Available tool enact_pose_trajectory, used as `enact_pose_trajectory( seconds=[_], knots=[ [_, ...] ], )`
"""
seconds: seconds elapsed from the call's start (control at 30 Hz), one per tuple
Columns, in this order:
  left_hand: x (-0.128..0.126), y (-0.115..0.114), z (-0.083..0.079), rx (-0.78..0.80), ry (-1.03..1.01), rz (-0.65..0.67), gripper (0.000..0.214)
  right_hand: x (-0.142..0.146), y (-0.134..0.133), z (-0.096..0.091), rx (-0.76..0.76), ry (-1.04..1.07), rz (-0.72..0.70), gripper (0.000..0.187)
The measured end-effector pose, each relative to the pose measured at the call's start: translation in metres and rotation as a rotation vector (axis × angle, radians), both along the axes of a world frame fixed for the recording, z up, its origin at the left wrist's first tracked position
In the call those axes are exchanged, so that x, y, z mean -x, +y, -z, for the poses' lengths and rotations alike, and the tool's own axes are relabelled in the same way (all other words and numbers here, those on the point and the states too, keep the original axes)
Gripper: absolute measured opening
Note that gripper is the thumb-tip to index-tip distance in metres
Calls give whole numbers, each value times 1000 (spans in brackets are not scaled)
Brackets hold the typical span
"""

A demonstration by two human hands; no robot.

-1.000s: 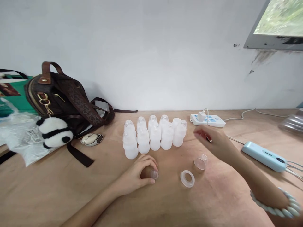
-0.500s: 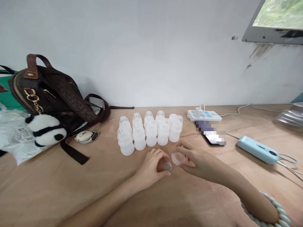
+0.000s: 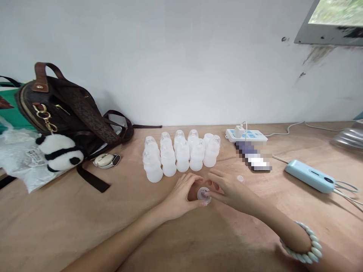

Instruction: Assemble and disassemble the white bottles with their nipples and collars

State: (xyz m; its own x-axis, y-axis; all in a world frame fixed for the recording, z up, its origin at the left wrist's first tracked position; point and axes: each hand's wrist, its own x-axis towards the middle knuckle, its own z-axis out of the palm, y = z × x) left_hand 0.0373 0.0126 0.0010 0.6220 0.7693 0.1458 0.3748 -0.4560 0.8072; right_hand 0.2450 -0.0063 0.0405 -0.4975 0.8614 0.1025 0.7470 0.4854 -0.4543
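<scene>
My left hand is curled around a small translucent bottle that lies low on the wooden table; only the bottle's top shows. My right hand meets it from the right, its fingertips pinching a clear ring against that top. A small clear cap lies on the table just right of my right hand. Behind both hands stand several white bottles with clear caps in two rows. A pale bead bracelet circles my right wrist.
A brown bag with a panda plush leans against the wall at left, with a plastic bag and a small beige device. At right are a power strip, a phone, a light blue device and stacked clear lids.
My right hand came back from the phone's spot, took the clear ring off the table and brought it onto the bottle top in my left hand. The clear cap stays on the table.
</scene>
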Motion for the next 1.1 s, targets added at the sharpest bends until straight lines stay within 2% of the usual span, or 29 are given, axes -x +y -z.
enact_pose_trajectory(
  seconds=[0.2, 0.63, 0.73, 0.83, 0.93, 1.03, 1.1],
  knots=[
    [-4, 0, -2, -52, 50, 18, 22, 11, 1, 24, -63, -65, -89, 15],
    [-6, -3, -6, -102, 135, 5, 19, 8, -2, 18, -304, 157, -117, 26],
    [-6, -4, -6, -106, 147, -6, 18, 11, -2, 17, -283, 171, -113, 27],
    [-5, -4, -4, -113, 146, -4, 18, 6, 1, 11, -162, 142, -89, 26],
    [-3, -4, -3, -123, 144, 15, 26, -15, 14, 0, -104, 196, 2, 25],
    [-2, -4, -2, -134, 164, 28, 38, -44, 37, -10, -250, 341, 270, 26],
    [-1, -5, -3, -143, 188, 36, 42, -60, 58, -15, -341, 339, 392, 20]
  ],
)
